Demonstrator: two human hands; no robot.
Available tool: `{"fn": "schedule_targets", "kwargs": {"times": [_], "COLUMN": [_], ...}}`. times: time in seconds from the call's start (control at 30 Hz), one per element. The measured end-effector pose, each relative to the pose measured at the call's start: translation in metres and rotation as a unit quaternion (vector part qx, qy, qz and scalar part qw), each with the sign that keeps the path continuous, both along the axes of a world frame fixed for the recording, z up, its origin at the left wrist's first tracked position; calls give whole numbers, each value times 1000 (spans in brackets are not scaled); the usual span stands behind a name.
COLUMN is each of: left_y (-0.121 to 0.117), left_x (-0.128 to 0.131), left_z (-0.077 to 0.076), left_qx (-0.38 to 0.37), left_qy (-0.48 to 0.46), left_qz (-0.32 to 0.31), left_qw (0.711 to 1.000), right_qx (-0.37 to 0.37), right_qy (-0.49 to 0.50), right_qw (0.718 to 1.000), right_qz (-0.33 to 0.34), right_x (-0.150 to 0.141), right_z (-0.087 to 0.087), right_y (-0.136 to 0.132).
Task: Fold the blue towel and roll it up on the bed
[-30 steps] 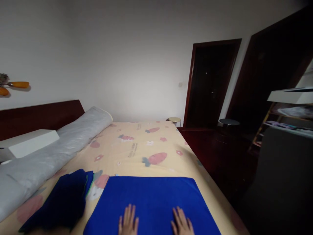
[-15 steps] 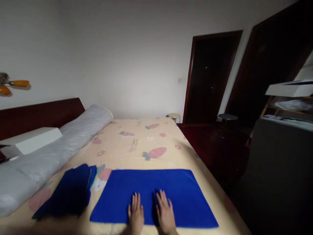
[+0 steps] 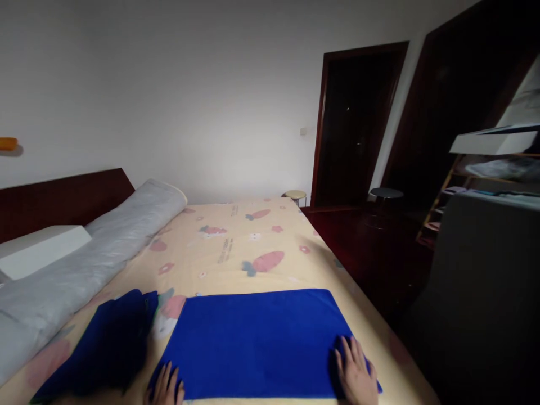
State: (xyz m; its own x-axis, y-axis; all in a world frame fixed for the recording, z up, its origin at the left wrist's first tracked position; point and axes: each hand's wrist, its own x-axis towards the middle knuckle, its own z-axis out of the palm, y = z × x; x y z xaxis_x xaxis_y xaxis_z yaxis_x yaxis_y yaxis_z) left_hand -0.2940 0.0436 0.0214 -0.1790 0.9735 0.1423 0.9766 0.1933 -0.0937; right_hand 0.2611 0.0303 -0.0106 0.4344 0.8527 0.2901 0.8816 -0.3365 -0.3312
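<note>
A blue cloth [image 3: 257, 343] lies spread flat on the patterned bed sheet [image 3: 228, 225]. My left hand [image 3: 166, 387] rests at its near left corner, fingers stretched out; the lower part of that hand is cut off by the frame. Over by the near right corner, my right hand [image 3: 358, 371] lies on the cloth with its fingers spread. Left of the spread cloth sits a pile of dark blue cloths [image 3: 109, 343] with green edging, partly in shadow.
A grey rolled bundle [image 3: 101, 247] runs along the left by the dark headboard [image 3: 63, 197], with a white box [image 3: 42, 250] on it. Past the bed's right edge stand two stools [image 3: 296, 194], a dark grey piece of furniture [image 3: 485, 292] and a shelf rack [image 3: 489, 166].
Both hands have moved apart from the cloth's middle, the left to its near left corner, the right to its near right side. The view has shifted slightly.
</note>
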Motion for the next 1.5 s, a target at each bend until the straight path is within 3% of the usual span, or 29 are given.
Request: {"fn": "schedule_targets", "kwargs": {"times": [0.07,0.1,0.2,0.27,0.3,0.37,0.43,0.5,0.57,0.63,0.67,0.73,0.9,0.97,1.0,1.07,1.13,1.23,1.3,1.4,1.5], "left_y": [9,16,36,44,47,49,48,46,42,40,42,52,103,126,136,156,171,187,193,199,200], "left_x": [51,86,188,223,224,191,121,40,-22,-43,-35,11,185,226,234,224,185,97,41,-14,-25], "left_z": [8,12,16,14,12,5,-6,-18,-27,-30,-29,-20,2,4,5,6,5,-5,-14,-20,-8], "left_qx": [35,29,17,-19,-39,-63,-46,-8,28,49,63,88,22,-10,-22,-40,-45,-10,42,71,72], "left_qy": [-6,-23,-77,-109,-120,-123,-104,-77,-74,-70,-64,-52,-104,-123,-129,-134,-127,-88,-49,-33,-26], "left_qz": [-40,-90,-183,-234,-249,-240,-172,-56,-49,-51,-62,-107,-266,-287,-300,-327,-314,-148,-66,-5,4], "left_qw": [999,995,980,966,960,961,979,995,996,995,994,989,958,950,945,935,940,985,996,997,997], "right_qx": [13,6,-39,-75,-90,-107,-103,-80,-59,-23,-9,-1,-86,-115,-124,-131,-129,-133,-138,-140,-147], "right_qy": [10,25,68,82,84,74,53,27,17,7,5,17,90,98,95,78,50,7,-8,-22,-37], "right_qw": [998,993,958,931,924,936,967,984,993,997,997,991,931,912,903,890,904,965,978,980,979], "right_qz": [61,116,275,348,362,328,228,157,104,72,76,132,344,381,401,431,405,225,153,140,136], "right_x": [-49,-80,-166,-191,-189,-153,-88,-15,39,56,48,4,-152,-180,-180,-154,-99,1,52,88,89], "right_z": [12,19,34,39,41,38,27,10,-4,-8,-4,11,47,47,44,36,26,14,6,-2,-1], "right_y": [15,23,43,50,52,51,43,32,24,26,31,48,105,124,132,144,151,153,148,141,139]}}
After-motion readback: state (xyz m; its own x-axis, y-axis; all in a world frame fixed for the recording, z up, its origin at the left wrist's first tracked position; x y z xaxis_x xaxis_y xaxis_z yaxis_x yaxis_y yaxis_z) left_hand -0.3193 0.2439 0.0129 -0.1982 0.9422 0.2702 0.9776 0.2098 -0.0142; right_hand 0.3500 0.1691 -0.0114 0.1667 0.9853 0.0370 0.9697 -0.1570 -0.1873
